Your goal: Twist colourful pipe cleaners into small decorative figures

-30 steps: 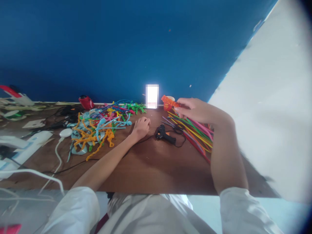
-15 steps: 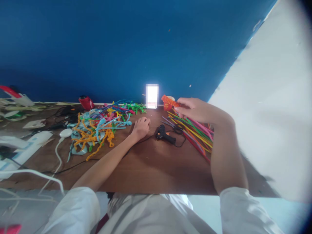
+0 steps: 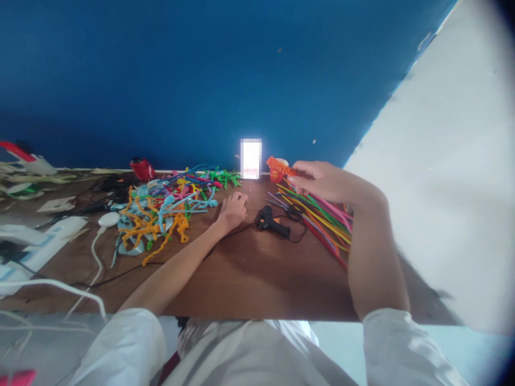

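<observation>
My right hand [image 3: 317, 177] is closed on an orange coiled pipe cleaner piece [image 3: 280, 165], held between thumb and fingers over the right side of the table. Just behind that piece stands a red cup-like container [image 3: 276, 175], partly covered by it. My left hand [image 3: 233, 210] rests on the table with its fingers loosely bent and slightly apart, and nothing shows in it. To its right lies a black glue gun [image 3: 273, 223] with an orange trigger. Under my right hand are loose straight pipe cleaners [image 3: 322, 217] in several colours and a pair of scissors [image 3: 293, 215].
A heap of twisted pipe cleaners [image 3: 161, 214] covers the table left of my left hand. Farther left are a white power strip [image 3: 48, 244], a white plug and cables. A red object [image 3: 142, 169] and a bright pixelated screen [image 3: 251, 158] stand by the blue wall [image 3: 201, 80].
Almost nothing differs. The fingers of my left hand have shifted very slightly; my right hand holds the orange piece in the same place.
</observation>
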`<state>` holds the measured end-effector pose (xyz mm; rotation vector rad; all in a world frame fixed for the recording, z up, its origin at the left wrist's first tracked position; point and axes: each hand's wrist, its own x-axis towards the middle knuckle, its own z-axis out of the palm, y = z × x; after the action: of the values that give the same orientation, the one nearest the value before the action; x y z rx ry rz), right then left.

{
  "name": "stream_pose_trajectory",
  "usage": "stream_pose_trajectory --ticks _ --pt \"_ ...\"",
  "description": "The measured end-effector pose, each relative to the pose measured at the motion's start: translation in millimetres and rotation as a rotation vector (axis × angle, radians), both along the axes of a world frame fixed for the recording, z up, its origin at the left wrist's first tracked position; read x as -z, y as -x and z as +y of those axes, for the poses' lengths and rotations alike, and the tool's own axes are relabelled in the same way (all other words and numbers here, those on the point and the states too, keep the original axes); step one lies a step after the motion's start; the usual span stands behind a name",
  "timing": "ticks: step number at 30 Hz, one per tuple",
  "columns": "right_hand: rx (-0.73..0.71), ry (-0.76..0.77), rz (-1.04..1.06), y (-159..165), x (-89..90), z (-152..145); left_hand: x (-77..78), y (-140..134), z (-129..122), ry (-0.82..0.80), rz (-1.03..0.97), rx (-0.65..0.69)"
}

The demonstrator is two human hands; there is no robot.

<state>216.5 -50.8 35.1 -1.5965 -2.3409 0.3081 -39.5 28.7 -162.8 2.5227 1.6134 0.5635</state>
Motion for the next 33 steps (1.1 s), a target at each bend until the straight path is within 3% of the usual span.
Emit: stream_pose_trajectory --ticks 11,24,33 --pt "0.016 0.040 -0.017 2 -1.5 -2 1.4 0 2 -0.005 -0.015 0.009" --pt "0.016 0.006 -0.001 1 -1.6 -3 -9.2 1 7 0.072 -0.070 0.134" --pt "0.003 0.041 0.015 2 -2.3 -3 -18.6 -5 0 0.093 -0.022 0.105"
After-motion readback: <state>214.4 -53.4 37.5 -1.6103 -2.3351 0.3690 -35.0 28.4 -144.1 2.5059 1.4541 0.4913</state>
